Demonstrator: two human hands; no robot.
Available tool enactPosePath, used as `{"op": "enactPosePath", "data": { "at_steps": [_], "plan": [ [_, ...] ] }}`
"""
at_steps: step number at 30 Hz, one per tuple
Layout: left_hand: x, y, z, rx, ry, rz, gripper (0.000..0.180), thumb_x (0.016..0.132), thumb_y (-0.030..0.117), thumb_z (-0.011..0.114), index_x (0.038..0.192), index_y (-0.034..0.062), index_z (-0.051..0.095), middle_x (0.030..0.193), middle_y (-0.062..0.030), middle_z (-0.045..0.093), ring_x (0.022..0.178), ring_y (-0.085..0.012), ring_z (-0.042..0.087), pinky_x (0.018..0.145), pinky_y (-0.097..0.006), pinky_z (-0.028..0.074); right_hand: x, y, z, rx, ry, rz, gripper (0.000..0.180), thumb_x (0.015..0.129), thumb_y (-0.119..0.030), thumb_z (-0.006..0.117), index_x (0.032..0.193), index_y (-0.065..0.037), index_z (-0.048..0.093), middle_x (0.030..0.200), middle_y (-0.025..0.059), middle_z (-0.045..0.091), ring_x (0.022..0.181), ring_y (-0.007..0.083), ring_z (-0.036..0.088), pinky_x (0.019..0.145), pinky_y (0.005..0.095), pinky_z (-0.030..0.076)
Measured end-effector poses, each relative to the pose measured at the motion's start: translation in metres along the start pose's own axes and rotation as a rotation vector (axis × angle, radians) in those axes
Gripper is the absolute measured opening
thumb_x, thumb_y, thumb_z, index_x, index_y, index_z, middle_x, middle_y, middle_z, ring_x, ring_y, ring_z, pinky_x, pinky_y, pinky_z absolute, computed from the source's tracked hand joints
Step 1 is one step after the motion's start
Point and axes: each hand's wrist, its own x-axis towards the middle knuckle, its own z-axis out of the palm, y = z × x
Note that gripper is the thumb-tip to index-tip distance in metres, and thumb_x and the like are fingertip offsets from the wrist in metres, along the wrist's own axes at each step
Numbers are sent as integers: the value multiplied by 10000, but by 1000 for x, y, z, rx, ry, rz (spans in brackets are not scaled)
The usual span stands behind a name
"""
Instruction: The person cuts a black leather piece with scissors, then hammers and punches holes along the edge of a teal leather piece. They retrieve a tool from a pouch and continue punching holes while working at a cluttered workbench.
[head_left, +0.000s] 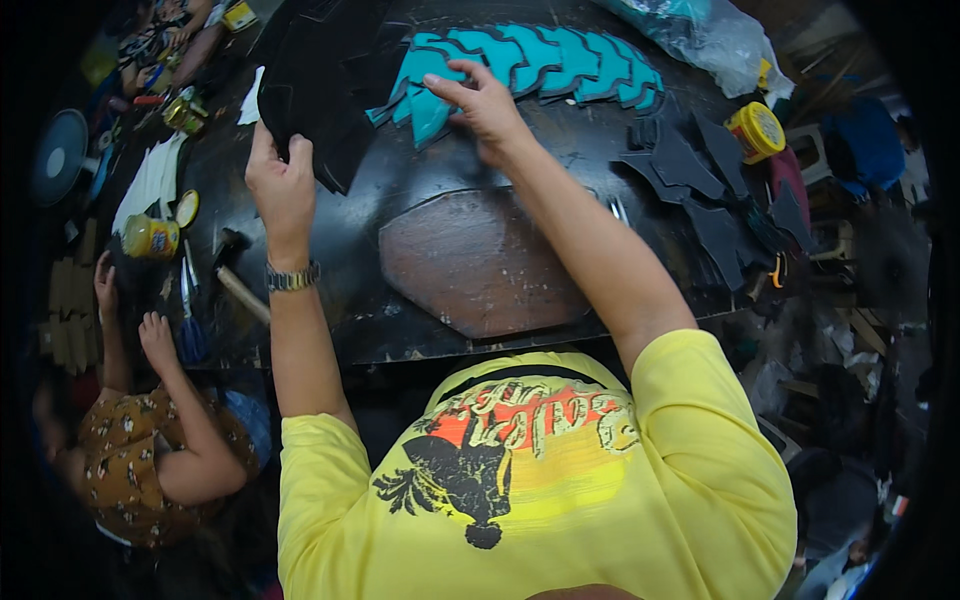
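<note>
My left hand [281,180], with a watch at its wrist, pinches the near edge of a stack of black cut sheets [325,75] at the far middle of the table. My right hand [487,112] hovers at the left end of a fanned row of teal cut pieces [585,62]. Its fingers are apart and curved, with nothing visible between them; whether the fingertips touch a teal piece I cannot tell. The teal pieces overlap one another and have wavy edges. Below my hands a brown wooden board [470,265] with clipped corners lies on the dark table [345,320].
Black cut pieces [690,165] and a yellow jar [757,130] lie at right, a clear plastic bag [700,45] behind. At left are another yellow jar [150,238], a hammer [242,292], blue-handled scissors [190,335] and a co-worker's hands [157,340] by the table edge.
</note>
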Motion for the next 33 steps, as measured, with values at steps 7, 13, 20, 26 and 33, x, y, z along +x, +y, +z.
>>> {"op": "enactPosePath", "data": {
  "at_steps": [7, 13, 20, 26, 33],
  "plan": [
    [-40, 59, 67, 106, -254, 107, 592, 879, -39, 607, 1431, 175, 603, 1155, -149, 740, 1006, -256, 745, 824, -344, 586, -53, -17, -36, 704, 104, 326, 596, 928, -536, 735, 1363, -172, 551, 1254, 107, 577, 1122, 282, 618, 987, 544, 487],
    [-37, 66, 127, 306, -368, 573, 610, 878, -26, 573, 1433, 227, 593, 1252, -162, 701, 1015, -325, 729, 791, -399, 607, -48, -47, -113, 682, 276, 372, 601, 1077, -563, 395, 1438, -96, 507, 1416, 218, 553, 1266, 412, 567, 1036, 664, 470],
    [-48, 60, 174, 502, -649, 532, 578, 899, 74, 630, 1460, 197, 561, 1419, -160, 576, 1153, -326, 660, 920, -403, 570, -39, -55, -163, 714, 291, 151, 564, 1082, -476, 491, 1433, -36, 516, 1460, 154, 578, 1345, 372, 543, 1147, 574, 415],
    [-58, 39, 165, 130, -777, 388, 509, 939, 190, 702, 1429, 140, 572, 1415, -153, 584, 1194, -364, 637, 967, -429, 547, -30, -11, -183, 595, 433, 202, 522, 1040, -267, 625, 1476, -21, 475, 1510, 199, 517, 1372, 370, 518, 1155, 548, 403],
    [-16, -4, 108, 186, -512, 208, 290, 926, 166, 726, 1205, 86, 734, 1227, -154, 710, 1140, -325, 678, 961, -392, 539, -39, -24, -169, -600, 716, -354, 783, 908, -247, 752, 1551, 1, 380, 1569, 273, 400, 1445, 409, 418, 1178, 451, 350]
  ]
}}
